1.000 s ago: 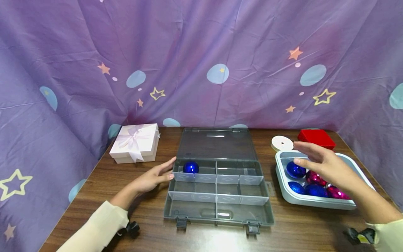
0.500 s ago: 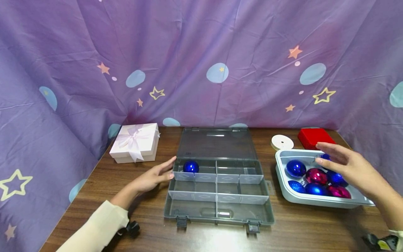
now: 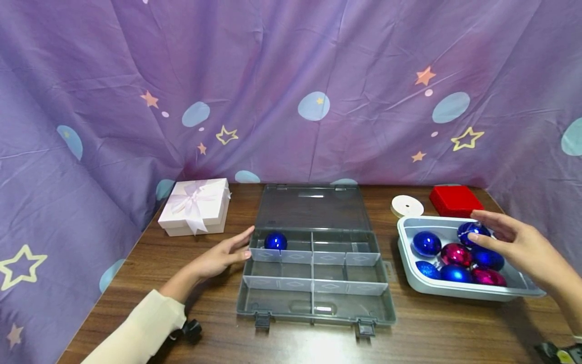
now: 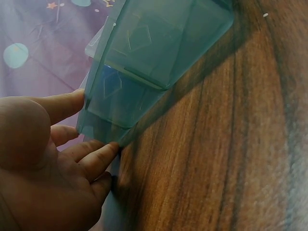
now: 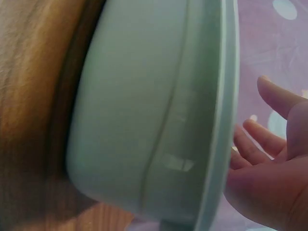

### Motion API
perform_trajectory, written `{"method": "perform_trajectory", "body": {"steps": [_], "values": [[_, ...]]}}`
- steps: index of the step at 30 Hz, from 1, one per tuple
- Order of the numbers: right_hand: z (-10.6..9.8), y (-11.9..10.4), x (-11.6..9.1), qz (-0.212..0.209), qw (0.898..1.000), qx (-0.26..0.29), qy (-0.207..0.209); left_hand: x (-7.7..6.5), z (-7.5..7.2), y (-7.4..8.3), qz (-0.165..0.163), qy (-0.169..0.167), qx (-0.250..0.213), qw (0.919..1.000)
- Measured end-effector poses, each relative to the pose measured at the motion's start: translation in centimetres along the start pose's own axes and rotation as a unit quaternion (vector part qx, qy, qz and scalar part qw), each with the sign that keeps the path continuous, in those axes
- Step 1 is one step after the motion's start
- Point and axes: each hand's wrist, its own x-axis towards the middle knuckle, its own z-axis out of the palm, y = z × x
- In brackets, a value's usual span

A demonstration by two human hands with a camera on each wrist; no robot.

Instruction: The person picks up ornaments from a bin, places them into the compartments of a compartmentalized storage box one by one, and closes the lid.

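A grey see-through compartment box (image 3: pixel 277 307) lies with its lid folded back, and a shiny blue bauble (image 3: pixel 275 241) sits in its back left compartment. My left hand (image 3: pixel 218 259) touches the box's left side; in the left wrist view the thumb is at the rim and other fingertips lie along the lower corner. Over the right part of a pale plastic tub (image 3: pixel 406 275) is my right hand (image 3: pixel 523 245). Its thumb and fingers are spread apart beside a patterned blue bauble (image 3: pixel 466 231). Red baubles (image 3: pixel 456 255) and more blue ones lie in the tub.
A white gift box (image 3: pixel 195 207) with a ribbon bow stands at the back left of the wooden table (image 3: pixel 213 308). Behind the tub are a white ribbon spool (image 3: pixel 406 206) and a red box (image 3: pixel 456 200). A purple curtain (image 3: pixel 273 76) hangs at the back.
My right hand has moved right across the tub and then lower, beside the patterned blue bauble. That bauble stands higher and in fuller view than before. The left hand stays in place.
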Motion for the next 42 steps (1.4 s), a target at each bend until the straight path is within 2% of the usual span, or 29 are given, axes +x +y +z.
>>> {"method": "perform_trajectory", "body": {"steps": [9,13,17,23,28,37,42], "values": [[0.3,0.8,0.3,0.030,0.999,-0.007,-0.012,0.1,0.0,-0.1,0.007,-0.003,-0.001,1.0000],[0.5,1.4,0.3,0.029,0.999,-0.016,-0.011,0.1,0.0,0.0,0.007,-0.003,-0.001,1.0000],[0.7,1.8,0.4,0.037,0.998,-0.041,-0.017,0.0,0.1,0.1,0.005,-0.002,0.002,1.0000],[1.0,2.0,0.8,0.029,0.996,-0.087,-0.003,0.0,0.0,0.0,0.004,0.000,0.006,1.0000],[0.9,1.8,0.9,0.044,0.994,-0.102,-0.009,0.0,0.0,0.0,0.002,-0.001,0.004,1.0000],[0.8,1.6,1.0,0.046,0.995,-0.087,-0.012,0.0,-0.1,0.0,-0.002,-0.002,0.008,1.0000],[0.6,1.6,1.0,0.016,0.997,-0.072,0.001,0.0,-0.1,0.0,-0.005,-0.002,0.008,1.0000]]}}
